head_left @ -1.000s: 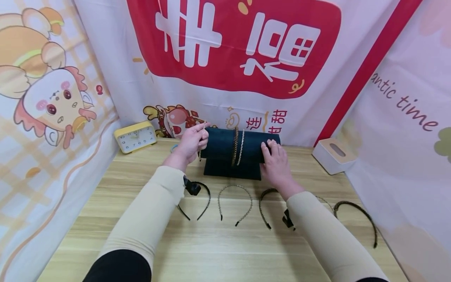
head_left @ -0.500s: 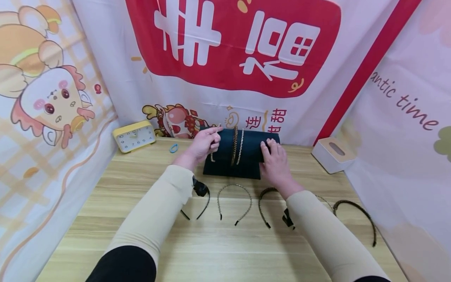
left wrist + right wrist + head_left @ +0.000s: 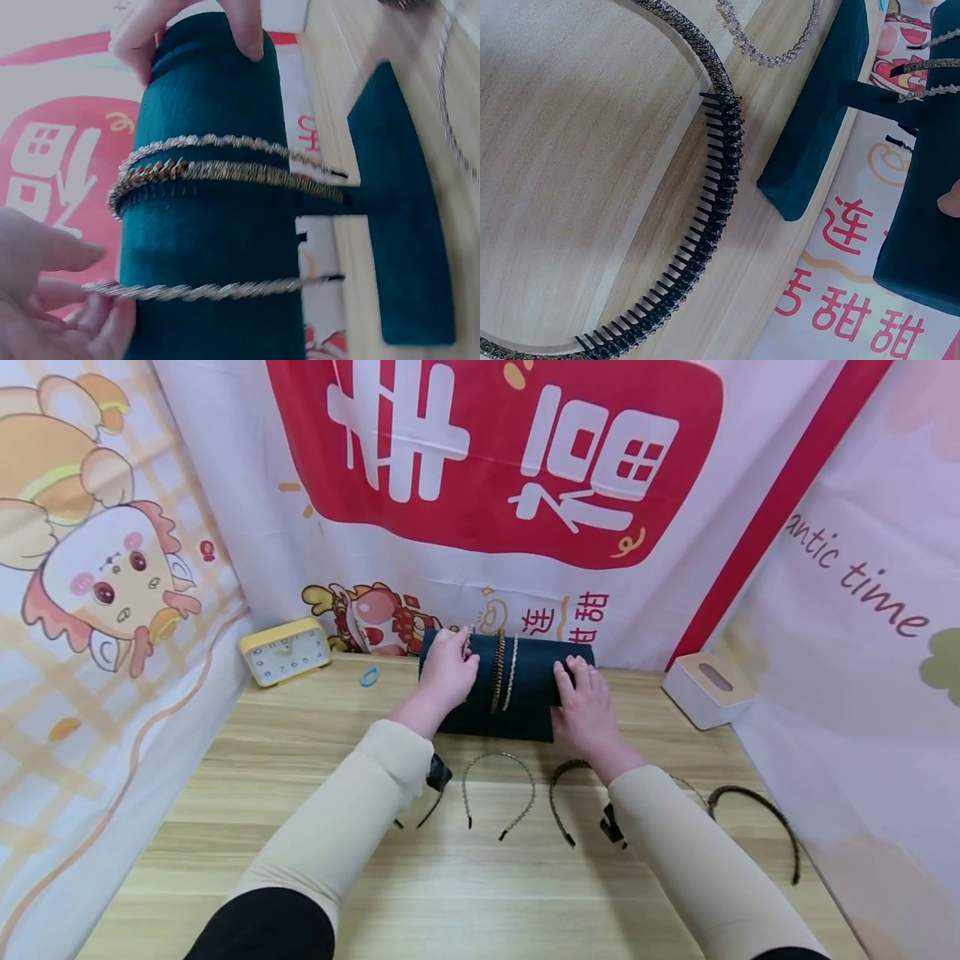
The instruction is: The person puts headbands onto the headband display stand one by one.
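The left hand (image 3: 447,672) has loosened, just touching the left band (image 3: 217,290), now round the stand (image 3: 534,677); the right hand (image 3: 588,708) grips the stand.

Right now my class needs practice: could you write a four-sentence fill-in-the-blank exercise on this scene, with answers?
In the left wrist view, the dark green cylinder carries ___ headbands.
The right grip holds the cylinder while the left grip touches a ___ on it.
The clock on the table has a ___ frame.
Beside the clock lies a small ___ loop.

Missing words: three; headband; yellow; blue.
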`<state>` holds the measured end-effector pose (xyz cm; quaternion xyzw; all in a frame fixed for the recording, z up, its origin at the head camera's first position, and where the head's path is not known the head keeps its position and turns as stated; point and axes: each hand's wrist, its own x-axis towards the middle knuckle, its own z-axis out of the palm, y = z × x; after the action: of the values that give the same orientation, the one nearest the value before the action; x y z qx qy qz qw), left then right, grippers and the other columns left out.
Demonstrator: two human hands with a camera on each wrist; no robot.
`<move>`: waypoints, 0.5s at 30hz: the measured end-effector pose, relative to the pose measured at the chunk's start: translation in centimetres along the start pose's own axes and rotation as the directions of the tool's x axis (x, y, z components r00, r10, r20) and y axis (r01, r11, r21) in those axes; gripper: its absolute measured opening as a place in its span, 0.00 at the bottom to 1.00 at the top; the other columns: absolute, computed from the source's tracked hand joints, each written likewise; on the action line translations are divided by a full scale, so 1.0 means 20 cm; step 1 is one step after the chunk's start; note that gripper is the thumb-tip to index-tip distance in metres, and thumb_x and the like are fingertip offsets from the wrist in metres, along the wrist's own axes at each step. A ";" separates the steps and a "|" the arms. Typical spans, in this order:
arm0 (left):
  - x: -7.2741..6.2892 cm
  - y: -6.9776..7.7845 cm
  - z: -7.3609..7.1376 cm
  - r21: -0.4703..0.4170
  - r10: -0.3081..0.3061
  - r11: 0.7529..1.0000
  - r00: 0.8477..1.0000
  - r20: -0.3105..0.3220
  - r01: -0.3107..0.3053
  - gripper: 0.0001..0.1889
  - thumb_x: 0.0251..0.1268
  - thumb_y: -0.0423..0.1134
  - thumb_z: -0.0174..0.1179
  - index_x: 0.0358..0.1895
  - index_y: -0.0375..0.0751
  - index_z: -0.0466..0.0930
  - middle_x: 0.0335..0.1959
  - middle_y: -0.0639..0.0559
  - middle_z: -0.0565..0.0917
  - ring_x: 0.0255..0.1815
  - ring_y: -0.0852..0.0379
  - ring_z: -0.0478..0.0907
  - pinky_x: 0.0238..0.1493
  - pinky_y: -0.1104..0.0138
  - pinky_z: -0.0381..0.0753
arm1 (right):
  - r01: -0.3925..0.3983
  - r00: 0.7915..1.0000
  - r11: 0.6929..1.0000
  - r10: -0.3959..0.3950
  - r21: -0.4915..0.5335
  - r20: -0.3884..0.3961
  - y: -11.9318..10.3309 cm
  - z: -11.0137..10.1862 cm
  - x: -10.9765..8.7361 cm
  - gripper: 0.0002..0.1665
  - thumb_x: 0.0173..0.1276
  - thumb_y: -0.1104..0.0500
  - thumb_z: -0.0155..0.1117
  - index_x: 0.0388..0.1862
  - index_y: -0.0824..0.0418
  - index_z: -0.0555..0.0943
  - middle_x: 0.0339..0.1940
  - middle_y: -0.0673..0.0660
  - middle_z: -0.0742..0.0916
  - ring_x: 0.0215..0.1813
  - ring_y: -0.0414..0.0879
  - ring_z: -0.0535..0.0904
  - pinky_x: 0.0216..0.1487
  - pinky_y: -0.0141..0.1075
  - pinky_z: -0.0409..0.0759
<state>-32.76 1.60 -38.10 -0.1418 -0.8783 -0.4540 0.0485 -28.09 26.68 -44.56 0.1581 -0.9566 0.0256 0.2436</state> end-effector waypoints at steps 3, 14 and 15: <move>-0.02 -0.02 -0.03 0.167 0.068 0.983 0.997 0.035 -0.073 0.33 0.70 0.35 0.60 0.75 0.37 0.60 0.58 0.40 0.70 0.57 0.47 0.70 0.59 0.55 0.72 | 0.001 1.000 1.000 -0.001 0.005 -0.007 0.00 0.00 0.00 0.43 0.59 0.59 0.73 0.71 0.67 0.65 0.67 0.71 0.66 0.70 0.66 0.60 0.70 0.56 0.59; -0.08 -0.25 -0.12 0.606 0.427 0.655 0.883 0.196 -0.451 0.48 0.54 0.49 0.75 0.77 0.51 0.59 0.76 0.51 0.63 0.76 0.46 0.53 0.70 0.45 0.54 | -0.009 1.000 1.000 0.009 0.009 0.014 0.00 0.00 0.00 0.42 0.62 0.58 0.70 0.72 0.67 0.64 0.68 0.70 0.65 0.71 0.66 0.58 0.71 0.56 0.57; -0.08 -0.27 -0.12 0.612 0.444 0.639 0.873 0.202 -0.466 0.48 0.54 0.50 0.74 0.77 0.51 0.58 0.76 0.52 0.62 0.77 0.46 0.51 0.71 0.45 0.52 | -0.010 1.000 1.000 0.010 0.010 0.016 0.00 0.00 0.00 0.42 0.62 0.58 0.71 0.72 0.67 0.64 0.69 0.70 0.65 0.71 0.65 0.58 0.71 0.56 0.57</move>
<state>-32.83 -3.60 -41.22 -0.3401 -0.9156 -0.0957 0.1920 -28.07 26.63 -44.62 0.1547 -0.9592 0.0303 0.2349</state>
